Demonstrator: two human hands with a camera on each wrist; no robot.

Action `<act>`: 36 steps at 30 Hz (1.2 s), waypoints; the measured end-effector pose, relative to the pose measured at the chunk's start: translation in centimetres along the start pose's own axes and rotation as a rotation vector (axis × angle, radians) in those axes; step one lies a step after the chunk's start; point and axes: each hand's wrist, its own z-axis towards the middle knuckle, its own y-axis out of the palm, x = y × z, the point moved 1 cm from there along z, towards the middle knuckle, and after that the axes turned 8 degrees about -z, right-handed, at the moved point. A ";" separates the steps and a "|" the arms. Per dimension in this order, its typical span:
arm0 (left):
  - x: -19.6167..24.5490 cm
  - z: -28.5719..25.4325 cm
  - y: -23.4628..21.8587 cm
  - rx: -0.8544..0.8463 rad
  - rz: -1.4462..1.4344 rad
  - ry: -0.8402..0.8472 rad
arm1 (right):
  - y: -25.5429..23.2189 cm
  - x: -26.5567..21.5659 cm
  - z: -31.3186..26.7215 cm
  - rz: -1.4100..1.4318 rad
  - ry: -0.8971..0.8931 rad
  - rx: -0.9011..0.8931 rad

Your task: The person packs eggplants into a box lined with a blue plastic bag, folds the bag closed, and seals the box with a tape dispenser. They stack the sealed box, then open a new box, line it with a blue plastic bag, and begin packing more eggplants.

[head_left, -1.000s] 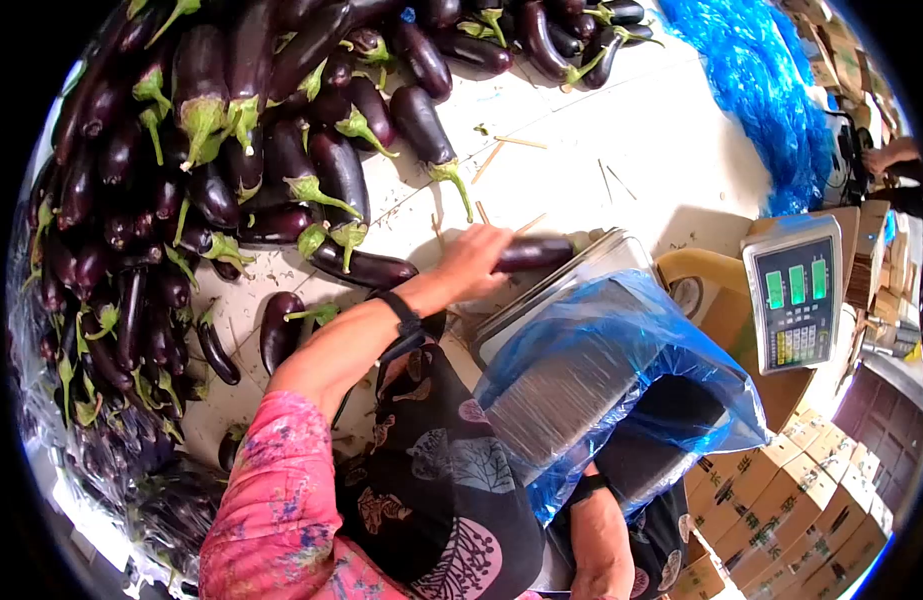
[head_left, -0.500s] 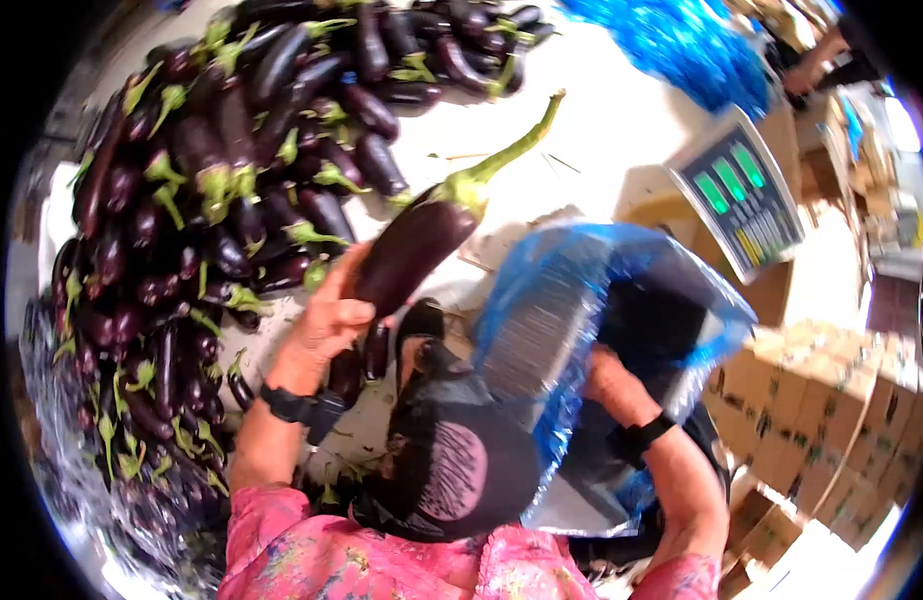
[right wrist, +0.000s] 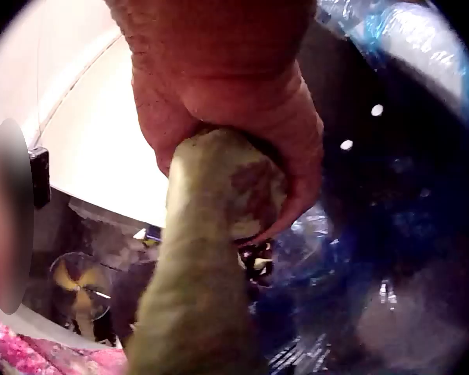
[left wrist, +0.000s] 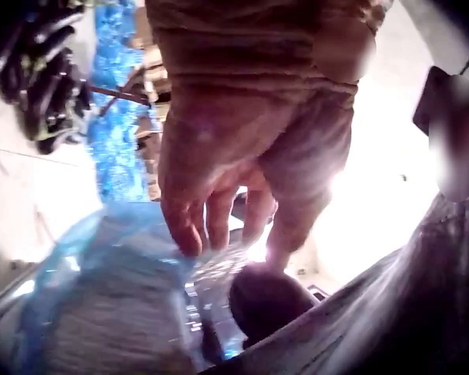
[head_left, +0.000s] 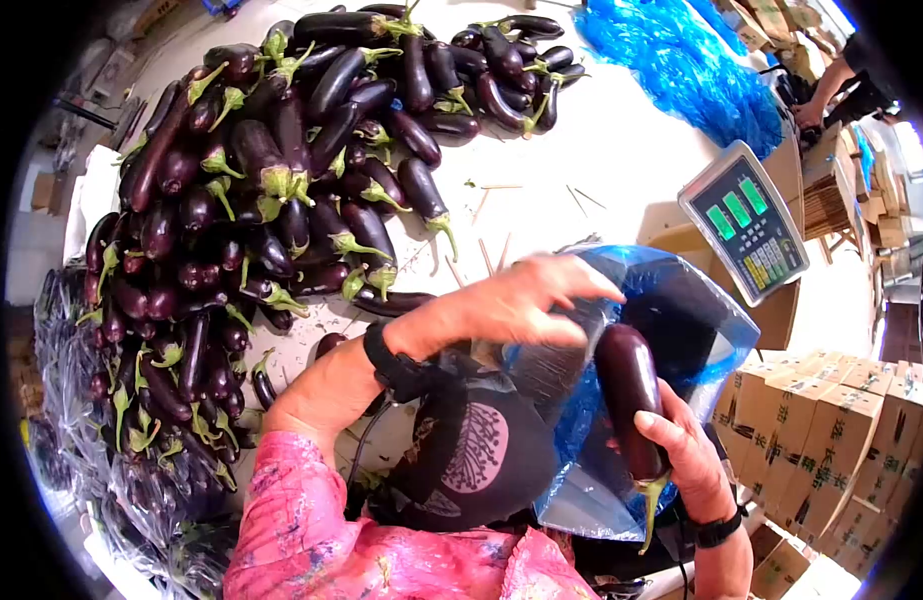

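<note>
My right hand (head_left: 681, 447) grips a dark purple eggplant (head_left: 628, 392) near its green stem (right wrist: 207, 258), rounded end up, at the mouth of a blue plastic bag (head_left: 681, 300). In the right wrist view the fingers (right wrist: 289, 156) curl round the stem end, with the blue bag (right wrist: 406, 195) behind. My left hand (head_left: 526, 300) reaches over the bag's near rim with fingers stretched out. In the left wrist view its fingertips (left wrist: 195, 234) touch the blue bag (left wrist: 102, 266), and the eggplant's rounded end (left wrist: 270, 301) shows just below.
A large pile of eggplants (head_left: 281, 180) covers the white surface at left and back. A scale display (head_left: 746, 222) stands at right. Stacked cardboard boxes (head_left: 831, 430) fill the lower right, and blue bags (head_left: 681, 60) are heaped at the back. Another person's arm (head_left: 831, 85) shows far right.
The eggplant, picked from the pile and lifted by my left hand, is now in my right hand at the bag's mouth. My left hand has moved onto the bag's rim.
</note>
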 end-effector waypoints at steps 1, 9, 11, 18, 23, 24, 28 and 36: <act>-2.9 -1.1 -1.3 0.190 -0.032 -0.101 | -0.5 0.9 0.0 -0.010 0.030 0.083; -29.5 -9.1 -9.5 1.294 0.426 -0.734 | -3.8 10.7 11.9 0.353 -0.003 0.428; -27.8 -7.5 -10.1 1.368 0.359 -0.823 | -4.2 17.0 18.0 0.315 -0.020 0.477; -30.5 -5.8 -13.2 1.466 0.200 -0.774 | -3.4 19.9 23.8 -0.531 0.050 0.398; -24.1 -7.2 -9.1 0.992 -0.996 -0.241 | -4.9 14.5 21.7 -0.950 0.050 0.285; -21.4 -7.6 -7.9 0.914 -0.981 -0.178 | -5.2 13.4 21.0 -1.003 0.047 0.255; -10.7 -7.6 -5.1 0.687 -0.835 -0.099 | -6.7 8.8 16.0 -0.747 -0.134 0.124; 1.8 1.5 1.3 0.065 -0.110 0.061 | -1.2 -3.8 4.9 0.012 -0.497 0.236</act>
